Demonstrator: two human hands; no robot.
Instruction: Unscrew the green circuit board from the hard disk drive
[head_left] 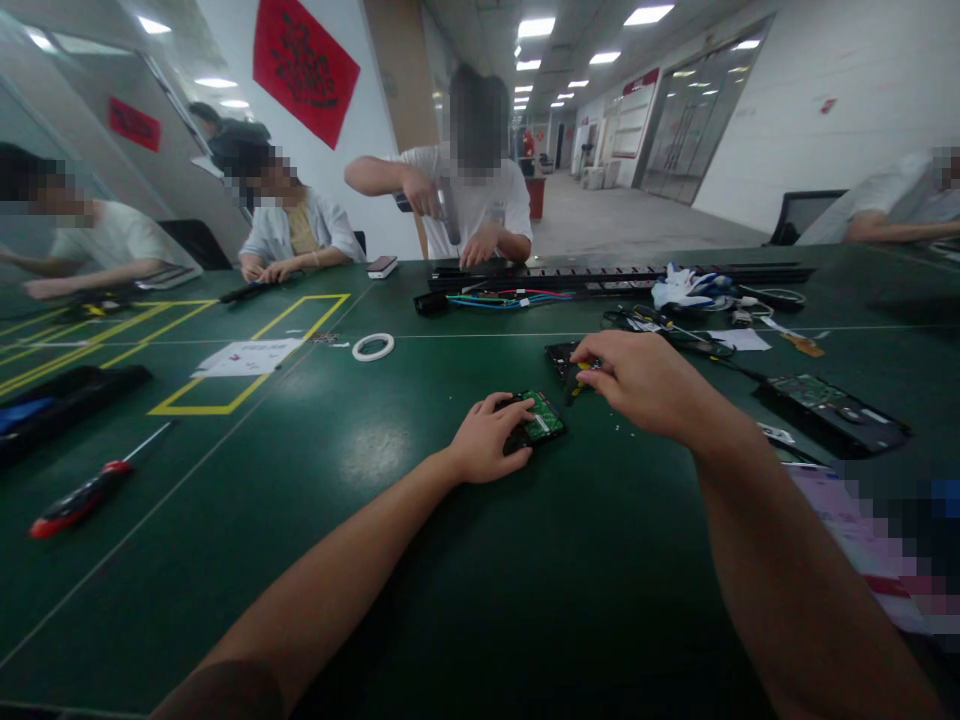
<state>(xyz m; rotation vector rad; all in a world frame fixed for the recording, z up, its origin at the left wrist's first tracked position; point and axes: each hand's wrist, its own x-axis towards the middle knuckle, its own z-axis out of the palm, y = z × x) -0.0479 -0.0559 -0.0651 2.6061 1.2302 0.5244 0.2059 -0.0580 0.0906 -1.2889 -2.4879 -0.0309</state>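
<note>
Right grip (637,380) closed on yellow-black tool (577,383), long axis aslant, downward; left grip (486,440) spread over board (545,422).

Left hand (489,438) – fingers spread, right hand (634,382) – pinching

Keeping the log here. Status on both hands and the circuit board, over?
Left hand on green circuit board. Right hand pinching black-and-yellow item by dark casing. White specks on green tabletop nearby, blocking neither hand.
</note>
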